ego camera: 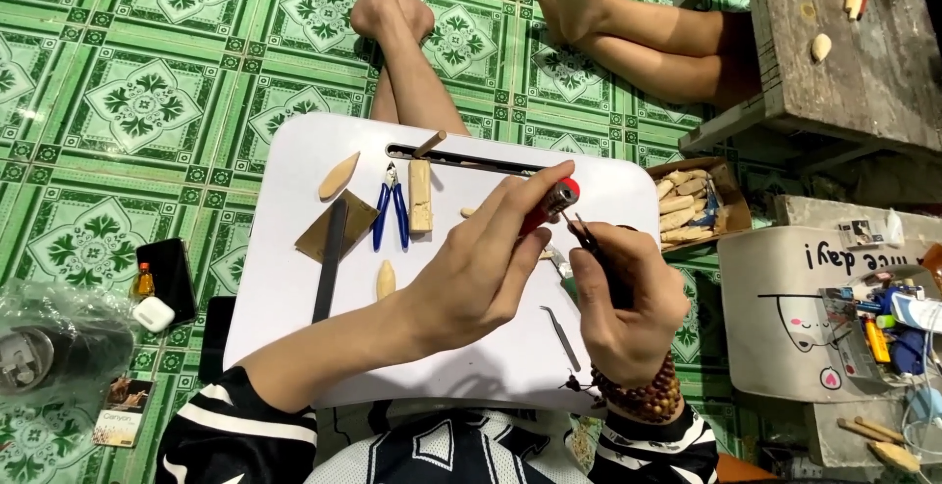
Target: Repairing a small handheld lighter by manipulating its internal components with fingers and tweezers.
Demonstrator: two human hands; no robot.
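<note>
The red tool [551, 202] sits above the middle of the white lap table [294, 288], pinched in your left hand [481, 268], whose fingers curl closed around its body. Left of it lie a leaf-shaped wood piece [339, 176], a sandpaper sheet [339, 227], a dark file [330, 260] and blue pliers [391, 211]. Your right hand [628, 312], wearing a bead bracelet [643, 396], grips a thin dark pick [589, 244] meeting the tool's tip. Further right, a cardboard box [697, 204] holds pale carved pieces.
</note>
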